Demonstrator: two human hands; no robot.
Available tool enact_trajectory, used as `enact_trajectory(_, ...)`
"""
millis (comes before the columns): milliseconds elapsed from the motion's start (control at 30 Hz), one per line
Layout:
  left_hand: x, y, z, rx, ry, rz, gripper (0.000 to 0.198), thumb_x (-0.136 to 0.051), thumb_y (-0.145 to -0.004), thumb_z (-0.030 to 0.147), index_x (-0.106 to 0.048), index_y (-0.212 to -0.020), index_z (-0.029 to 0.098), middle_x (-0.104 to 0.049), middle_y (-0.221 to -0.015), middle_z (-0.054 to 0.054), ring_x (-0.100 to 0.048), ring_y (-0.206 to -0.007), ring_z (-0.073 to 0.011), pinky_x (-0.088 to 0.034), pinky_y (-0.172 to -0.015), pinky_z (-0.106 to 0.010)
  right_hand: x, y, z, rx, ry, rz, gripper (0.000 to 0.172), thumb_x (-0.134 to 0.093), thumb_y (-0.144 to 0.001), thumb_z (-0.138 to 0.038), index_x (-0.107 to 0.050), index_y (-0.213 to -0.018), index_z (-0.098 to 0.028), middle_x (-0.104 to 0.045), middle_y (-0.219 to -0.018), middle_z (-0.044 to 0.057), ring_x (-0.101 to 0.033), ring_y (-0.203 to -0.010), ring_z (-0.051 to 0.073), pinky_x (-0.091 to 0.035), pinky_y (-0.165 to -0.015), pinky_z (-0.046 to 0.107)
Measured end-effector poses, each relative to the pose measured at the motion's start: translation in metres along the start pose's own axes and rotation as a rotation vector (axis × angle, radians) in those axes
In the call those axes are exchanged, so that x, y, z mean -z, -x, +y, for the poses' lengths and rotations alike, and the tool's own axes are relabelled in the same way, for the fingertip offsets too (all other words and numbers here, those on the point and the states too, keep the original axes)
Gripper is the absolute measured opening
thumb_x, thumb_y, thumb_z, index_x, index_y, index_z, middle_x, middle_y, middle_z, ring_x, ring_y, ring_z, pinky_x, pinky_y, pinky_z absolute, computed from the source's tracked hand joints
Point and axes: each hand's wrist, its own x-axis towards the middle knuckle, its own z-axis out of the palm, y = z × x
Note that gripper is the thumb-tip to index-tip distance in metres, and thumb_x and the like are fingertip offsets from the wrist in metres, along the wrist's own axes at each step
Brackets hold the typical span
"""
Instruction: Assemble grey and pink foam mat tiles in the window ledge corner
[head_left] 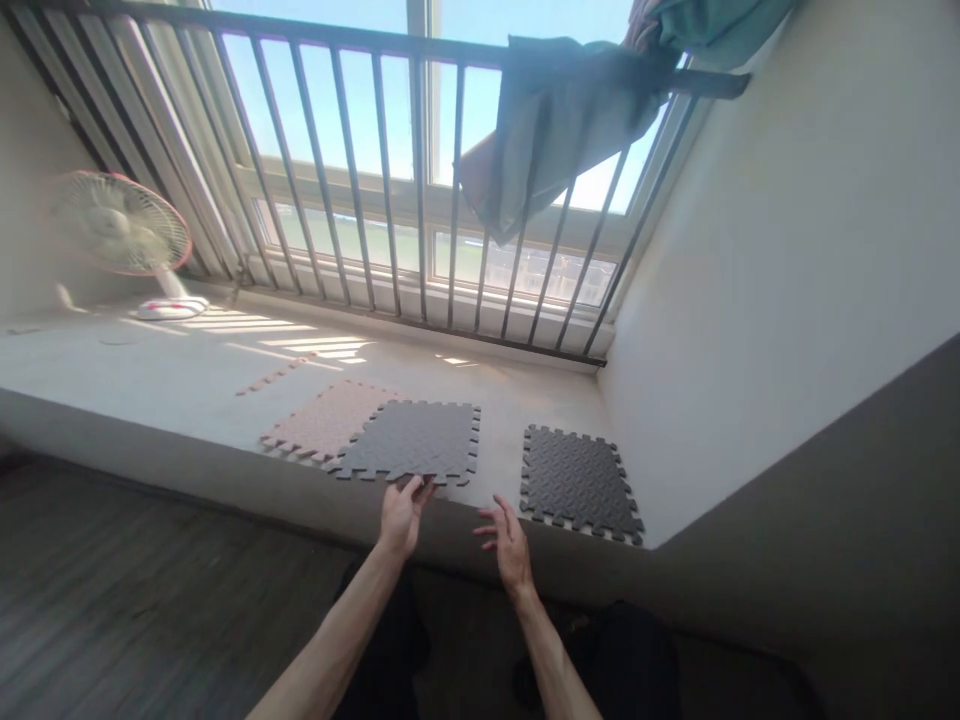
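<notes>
A dark grey interlocking foam mat tile point(420, 438) lies tilted over part of a pinkish-beige foam tile point(322, 415) on the window ledge. My left hand point(403, 515) pinches the dark tile's front edge, thumb on top and the other fingers partly hidden. Between that tile and the right wall, a second dark foam tile point(577, 480) rests flat near the ledge's front edge. My right hand point(506, 545) hovers in front of the gap between the two dark tiles, fingers apart and holding nothing.
The pale window ledge point(187, 370) has a narrow beige toothed strip point(277, 373) and a white fan point(120, 225) at left. Metal railings point(382, 180) stand behind, with cloth point(562, 120) hung over them. A white wall point(780, 250) bounds the right; dark floor point(150, 570) lies below.
</notes>
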Motion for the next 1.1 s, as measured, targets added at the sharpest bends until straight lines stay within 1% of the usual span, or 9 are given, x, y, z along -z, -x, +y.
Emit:
enact_trajectory(100,-0.011,0.027,-0.033,0.059,-0.042,-0.119,0.026,-0.081,-0.085,0.022,-0.064,-0.105,0.023,-0.075,-0.112,-0.007,-0.078,-0.103,-0.0216,-0.068,-0.103,-0.053,-0.010,-0.024,-0.008,-0.058,-0.233,0.069,0.091,-0.065,-0.087,-0.071,-0.041,-0.162,-0.027,-0.076,-0.125,0.013,-0.078,-0.088,0.025,-0.068,-0.065,0.040)
enact_trajectory(200,-0.013,0.031,-0.042,0.111,-0.042,-0.109,0.038,-0.083,-0.085,0.024,-0.058,-0.114,0.027,-0.074,-0.117,-0.008,-0.079,-0.104,-0.0242,-0.070,-0.098,-0.057,0.006,-0.036,-0.009,-0.026,-0.218,0.135,0.097,-0.071,-0.082,-0.057,-0.034,-0.166,-0.027,-0.073,-0.119,0.011,-0.075,-0.088,0.025,-0.068,-0.062,0.039)
enact_trajectory(400,-0.003,-0.009,-0.024,0.068,-0.091,0.090,0.045,-0.074,-0.093,0.019,-0.050,-0.128,0.030,-0.074,-0.118,-0.003,-0.078,-0.089,-0.0150,-0.073,-0.092,-0.048,0.046,-0.060,-0.002,-0.019,-0.122,0.189,0.093,-0.065,-0.081,-0.049,-0.038,-0.165,-0.019,-0.073,-0.112,0.011,-0.074,-0.091,0.026,-0.065,-0.057,0.037)
enact_trajectory(600,-0.004,-0.038,-0.040,0.044,-0.306,0.103,0.059,-0.075,-0.091,0.014,-0.052,-0.144,0.026,-0.071,-0.128,-0.010,-0.077,-0.094,-0.0176,-0.073,-0.087,-0.045,0.065,-0.086,0.011,-0.046,0.023,0.242,0.077,-0.063,-0.086,-0.046,-0.051,-0.158,-0.020,-0.078,-0.100,0.007,-0.074,-0.073,0.022,-0.062,-0.053,0.034)
enact_trajectory(667,-0.001,-0.045,-0.047,0.051,-0.372,0.084,0.064,-0.076,-0.090,0.015,-0.050,-0.148,0.024,-0.070,-0.129,-0.014,-0.077,-0.096,-0.0199,-0.073,-0.082,-0.044,0.072,-0.085,0.014,-0.027,0.191,0.249,0.071,-0.063,-0.089,-0.044,-0.056,-0.154,-0.018,-0.079,-0.106,0.010,-0.075,-0.071,0.021,-0.064,-0.060,0.038)
enact_trajectory(800,0.012,-0.060,-0.047,0.044,-0.608,0.038,0.074,-0.077,-0.090,0.022,-0.043,-0.156,0.020,-0.071,-0.127,-0.018,-0.076,-0.093,-0.0225,-0.070,-0.072,-0.040,0.085,-0.074,0.017,0.097,0.547,0.268,0.059,-0.069,-0.086,-0.031,-0.068,-0.143,-0.015,-0.075,-0.126,0.017,-0.076,-0.079,0.020,-0.064,-0.098,0.046)
enact_trajectory(867,0.019,-0.067,-0.039,0.005,-0.831,0.011,0.073,-0.079,-0.088,0.028,-0.047,-0.153,0.018,-0.075,-0.117,-0.015,-0.077,-0.094,-0.0256,-0.069,-0.079,-0.044,0.087,-0.068,0.015,0.127,0.618,0.245,0.056,-0.069,-0.085,-0.026,-0.071,-0.140,-0.016,-0.071,-0.131,0.018,-0.076,-0.080,0.019,-0.062,-0.104,0.044)
enact_trajectory(967,0.027,-0.076,-0.026,-0.122,-1.087,-0.037,0.061,-0.084,-0.081,0.033,-0.062,-0.136,0.018,-0.078,-0.118,-0.015,-0.076,-0.109,-0.0324,-0.061,-0.104,-0.052,0.086,-0.062,0.012,0.134,0.653,0.189,0.053,-0.069,-0.086,-0.024,-0.073,-0.138,-0.018,-0.069,-0.131,0.015,-0.076,-0.081,0.017,-0.061,-0.103,0.041)
enact_trajectory(1100,0.031,-0.080,-0.018,-0.207,-1.122,-0.110,0.052,-0.081,-0.079,0.033,-0.067,-0.128,0.021,-0.075,-0.137,-0.017,-0.073,-0.120,-0.0343,-0.050,-0.118,-0.052,0.081,-0.059,0.008,0.129,0.679,0.209,0.055,-0.072,-0.085,-0.024,-0.072,-0.140,-0.019,-0.070,-0.121,0.011,-0.076,-0.086,0.019,-0.061,-0.101,0.040)
